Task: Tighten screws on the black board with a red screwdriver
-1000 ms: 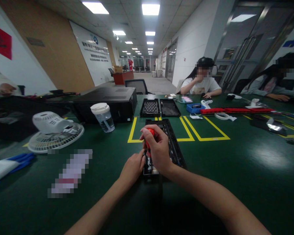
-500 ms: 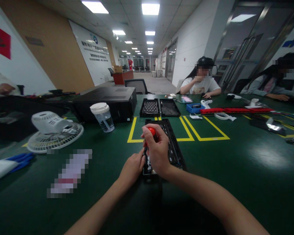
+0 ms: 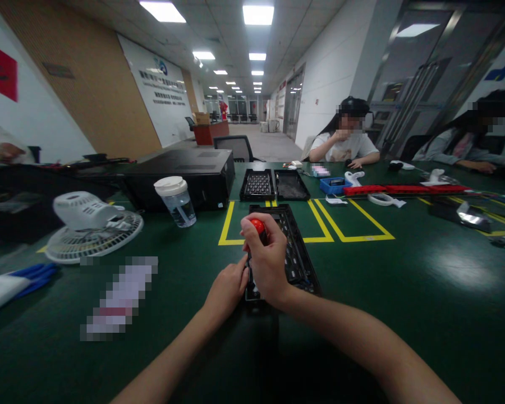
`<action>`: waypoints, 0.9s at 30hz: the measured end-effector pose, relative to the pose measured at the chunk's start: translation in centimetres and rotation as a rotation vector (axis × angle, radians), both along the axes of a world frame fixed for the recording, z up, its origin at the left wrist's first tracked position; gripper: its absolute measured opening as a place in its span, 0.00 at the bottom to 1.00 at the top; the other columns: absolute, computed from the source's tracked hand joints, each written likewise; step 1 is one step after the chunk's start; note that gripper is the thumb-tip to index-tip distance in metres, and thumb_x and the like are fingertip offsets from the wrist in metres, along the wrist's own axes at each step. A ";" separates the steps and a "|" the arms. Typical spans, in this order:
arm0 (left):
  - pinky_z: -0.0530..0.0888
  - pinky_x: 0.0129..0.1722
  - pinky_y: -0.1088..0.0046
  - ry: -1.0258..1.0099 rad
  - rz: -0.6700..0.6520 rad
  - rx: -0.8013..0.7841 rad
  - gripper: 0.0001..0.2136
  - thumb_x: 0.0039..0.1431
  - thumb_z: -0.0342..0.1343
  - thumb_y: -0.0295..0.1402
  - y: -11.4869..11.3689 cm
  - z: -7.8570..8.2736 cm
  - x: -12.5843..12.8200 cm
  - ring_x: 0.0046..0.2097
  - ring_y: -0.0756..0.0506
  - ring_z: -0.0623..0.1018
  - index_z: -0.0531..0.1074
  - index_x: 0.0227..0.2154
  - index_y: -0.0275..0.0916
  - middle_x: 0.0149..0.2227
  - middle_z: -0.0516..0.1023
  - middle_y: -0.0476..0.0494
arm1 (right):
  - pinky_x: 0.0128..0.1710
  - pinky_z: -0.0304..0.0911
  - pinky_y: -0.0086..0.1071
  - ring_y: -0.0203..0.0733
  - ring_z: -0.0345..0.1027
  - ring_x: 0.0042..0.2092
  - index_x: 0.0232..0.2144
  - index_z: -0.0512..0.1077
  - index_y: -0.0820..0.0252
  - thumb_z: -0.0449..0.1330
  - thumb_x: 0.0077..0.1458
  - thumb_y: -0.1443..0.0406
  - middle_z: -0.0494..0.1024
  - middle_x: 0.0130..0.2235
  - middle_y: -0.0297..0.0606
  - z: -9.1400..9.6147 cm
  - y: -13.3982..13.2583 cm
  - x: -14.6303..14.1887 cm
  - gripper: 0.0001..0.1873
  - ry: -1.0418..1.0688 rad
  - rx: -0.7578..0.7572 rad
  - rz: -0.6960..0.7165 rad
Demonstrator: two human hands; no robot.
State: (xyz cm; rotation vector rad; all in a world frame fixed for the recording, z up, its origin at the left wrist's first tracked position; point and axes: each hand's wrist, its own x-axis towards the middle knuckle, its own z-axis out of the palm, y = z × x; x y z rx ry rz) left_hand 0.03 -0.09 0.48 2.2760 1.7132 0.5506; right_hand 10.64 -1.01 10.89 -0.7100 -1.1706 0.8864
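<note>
Our right hand (image 3: 269,261) wraps red-handled tool (image 3: 258,225) | left hand (image 3: 227,287) touches black case (image 3: 295,258) at left edge, grip unclear | case: tabletop (image 3: 404,292), inside far edge | we'd best keep tool upright

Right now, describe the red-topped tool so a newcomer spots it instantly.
On the green table, find the nearest black case. Over it, the right hand grips the tool. Its rounded red end stands out against the dark case.

Head-worn view, facing forward, tilted down
</note>
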 end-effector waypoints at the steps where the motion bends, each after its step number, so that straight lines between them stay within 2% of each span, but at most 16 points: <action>1: 0.69 0.41 0.67 0.000 -0.004 -0.001 0.16 0.60 0.39 0.31 0.0 0.0 0.0 0.39 0.46 0.73 0.64 0.48 0.36 0.38 0.74 0.40 | 0.23 0.58 0.23 0.30 0.59 0.25 0.31 0.68 0.58 0.56 0.53 0.60 0.66 0.27 0.30 0.0 0.0 0.0 0.08 -0.004 0.001 0.009; 6: 0.69 0.42 0.66 0.002 -0.010 0.021 0.15 0.60 0.39 0.31 0.0 0.0 0.0 0.42 0.45 0.73 0.65 0.46 0.36 0.39 0.74 0.40 | 0.21 0.54 0.22 0.28 0.58 0.24 0.31 0.67 0.59 0.57 0.52 0.60 0.64 0.27 0.29 -0.1 -0.1 0.3 0.07 -0.004 -0.020 0.132; 9: 0.69 0.40 0.67 0.004 -0.008 0.034 0.15 0.60 0.39 0.31 -0.1 0.0 0.0 0.40 0.45 0.73 0.65 0.45 0.36 0.37 0.74 0.40 | 0.19 0.52 0.21 0.27 0.55 0.23 0.31 0.67 0.59 0.56 0.52 0.60 0.64 0.26 0.29 -0.2 -0.1 0.5 0.08 0.022 -0.042 0.207; 15: 0.69 0.36 0.70 0.018 0.007 0.053 0.14 0.61 0.37 0.33 -0.2 -0.3 0.0 0.35 0.46 0.73 0.64 0.43 0.36 0.32 0.72 0.42 | 0.17 0.50 0.21 0.29 0.57 0.22 0.36 0.67 0.59 0.42 0.60 0.56 0.66 0.26 0.32 -0.5 0.2 1.4 0.18 0.136 -0.065 0.378; 19: 0.69 0.36 0.70 0.050 0.007 0.074 0.13 0.61 0.37 0.32 -0.1 -0.3 0.1 0.35 0.46 0.73 0.65 0.40 0.36 0.33 0.72 0.43 | 0.18 0.53 0.22 0.30 0.59 0.24 0.35 0.68 0.62 0.46 0.58 0.57 0.67 0.28 0.35 -0.4 1.4 2.0 0.16 0.093 -0.081 0.612; 22: 0.69 0.37 0.71 0.074 0.006 0.080 0.13 0.62 0.36 0.32 0.0 -0.5 0.0 0.35 0.47 0.73 0.66 0.34 0.36 0.32 0.72 0.43 | 0.21 0.57 0.24 0.30 0.60 0.24 0.34 0.68 0.63 0.49 0.55 0.59 0.67 0.28 0.34 -0.4 2.9 2.6 0.14 0.068 -0.094 0.855; 25: 0.68 0.38 0.71 0.076 -0.002 0.099 0.13 0.61 0.37 0.32 0.2 -0.7 0.0 0.36 0.46 0.73 0.66 0.33 0.36 0.32 0.72 0.43 | 0.22 0.59 0.26 0.33 0.64 0.25 0.33 0.67 0.65 0.52 0.53 0.59 0.68 0.30 0.36 -0.4 4.4 3.2 0.14 0.026 -0.066 1.098; 27: 0.68 0.38 0.71 0.069 -0.007 0.103 0.13 0.61 0.37 0.32 0.2 -0.8 -0.1 0.36 0.46 0.73 0.67 0.35 0.36 0.32 0.73 0.43 | 0.24 0.61 0.28 0.34 0.65 0.27 0.32 0.67 0.65 0.53 0.51 0.61 0.68 0.32 0.37 -0.4 5.2 3.4 0.11 0.035 -0.010 1.161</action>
